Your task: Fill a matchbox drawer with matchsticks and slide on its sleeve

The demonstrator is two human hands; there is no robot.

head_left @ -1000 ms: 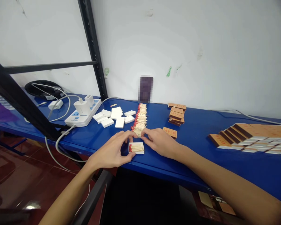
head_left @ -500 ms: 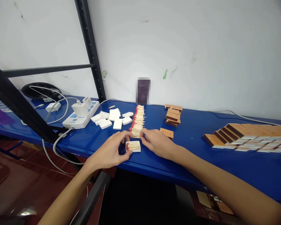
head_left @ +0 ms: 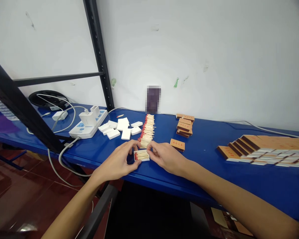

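Note:
A small white matchbox tray (head_left: pixel 146 159) lies at the table's front edge with several red-tipped matchsticks (head_left: pixel 141 154) in it. My left hand (head_left: pixel 117 161) curls round the tray's left side, thumb at the near edge and fingers at the far edge. At the tray's right end my right hand (head_left: pixel 168 156) pinches matchsticks by their plain ends, over the tray; how many is hidden. Just beyond both hands stretches a long row of loose matchsticks (head_left: pixel 148 129), red heads to the left. A closed orange matchbox (head_left: pixel 177 145) lies beyond my right hand.
Several white matchbox trays (head_left: pixel 123 124) lie face down left of the match row. A small pile of orange matchboxes (head_left: pixel 184 126) is to the right, and a large stack (head_left: pixel 266 149) is farther right. A power strip (head_left: pixel 88 126) and black shelf post (head_left: pixel 98 53) stand left on the blue table (head_left: pixel 206 142).
My right hand has moved from the near end of the match row down to the tray, bringing matchsticks over it. My left hand keeps its hold. The view has shifted slightly.

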